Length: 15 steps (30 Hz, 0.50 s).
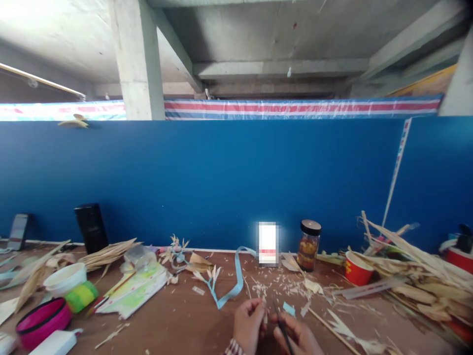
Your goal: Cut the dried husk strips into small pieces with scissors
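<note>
At the bottom edge, my left hand (pixel 249 325) is closed in a pinch around a small pale strip (pixel 264 315) that is too small to name. My right hand (pixel 297 335) sits beside it, fingers wrapped round a thin dark tool (pixel 283 328) that points up toward the strip. The two hands almost touch over the brown table (pixel 177 320). A small light-blue scrap (pixel 288 308) lies just beyond my right fingers. A light-blue ribbon (pixel 236 281) curls across the table just past my left hand. Pale shavings (pixel 273 286) are scattered ahead of both hands.
A glass jar with a black lid (pixel 308 245) and a red paper cup (pixel 356 268) stand at the back right beside a heap of dried leaves (pixel 414 278). On the left are a white bowl (pixel 64 278), a pink bowl (pixel 42 320), a green roll (pixel 81 296), a black speaker (pixel 90 228). A blue partition (pixel 221 172) rises behind.
</note>
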Each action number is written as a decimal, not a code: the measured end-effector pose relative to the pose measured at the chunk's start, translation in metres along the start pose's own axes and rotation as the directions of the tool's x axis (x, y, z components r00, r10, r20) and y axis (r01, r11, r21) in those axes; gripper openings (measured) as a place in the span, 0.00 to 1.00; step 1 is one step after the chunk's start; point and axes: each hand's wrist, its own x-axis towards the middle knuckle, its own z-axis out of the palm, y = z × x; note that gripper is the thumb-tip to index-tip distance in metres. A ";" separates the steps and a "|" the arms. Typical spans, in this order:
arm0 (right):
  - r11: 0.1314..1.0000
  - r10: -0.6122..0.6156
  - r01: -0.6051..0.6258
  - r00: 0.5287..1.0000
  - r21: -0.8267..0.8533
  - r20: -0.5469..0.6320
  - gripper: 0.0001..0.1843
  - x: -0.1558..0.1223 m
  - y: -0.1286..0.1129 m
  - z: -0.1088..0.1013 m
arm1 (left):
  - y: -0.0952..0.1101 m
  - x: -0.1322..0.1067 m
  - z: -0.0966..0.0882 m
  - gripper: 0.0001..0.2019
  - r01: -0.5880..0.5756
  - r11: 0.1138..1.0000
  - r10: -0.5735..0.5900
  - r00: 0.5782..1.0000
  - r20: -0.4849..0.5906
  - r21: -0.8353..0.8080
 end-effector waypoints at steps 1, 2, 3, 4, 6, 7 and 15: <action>1.000 0.017 -0.017 1.000 -0.003 -0.010 0.25 0.000 0.001 0.000 | 0.002 -0.002 0.000 0.22 0.003 1.000 -0.003 1.000 0.000 0.008; 1.000 0.029 -0.029 0.999 -0.005 -0.019 0.26 0.000 0.002 0.000 | 0.003 -0.003 0.000 0.21 0.010 1.000 -0.010 1.000 0.000 0.016; 0.999 0.037 -0.038 0.999 -0.006 -0.028 0.26 -0.001 0.004 0.000 | 0.005 -0.004 0.000 0.21 0.014 1.000 -0.014 1.000 -0.004 0.023; 0.999 0.040 -0.040 0.999 -0.002 -0.017 0.25 -0.001 0.004 0.000 | 0.006 -0.006 0.000 0.20 0.032 0.999 -0.031 0.999 -0.009 0.031; 0.999 0.037 -0.037 0.999 0.005 -0.015 0.22 -0.004 0.004 0.000 | 0.010 -0.009 0.000 0.19 0.065 0.998 -0.064 0.998 -0.024 0.016; 1.000 0.020 -0.020 0.999 0.012 -0.041 0.20 -0.005 0.003 -0.001 | 0.012 -0.011 0.000 0.18 0.068 0.998 -0.068 0.998 -0.018 0.012; 1.000 0.012 -0.012 1.000 0.000 -0.011 0.20 -0.011 -0.008 -0.004 | 0.035 -0.024 0.006 0.13 0.148 0.989 -0.148 0.989 0.030 0.005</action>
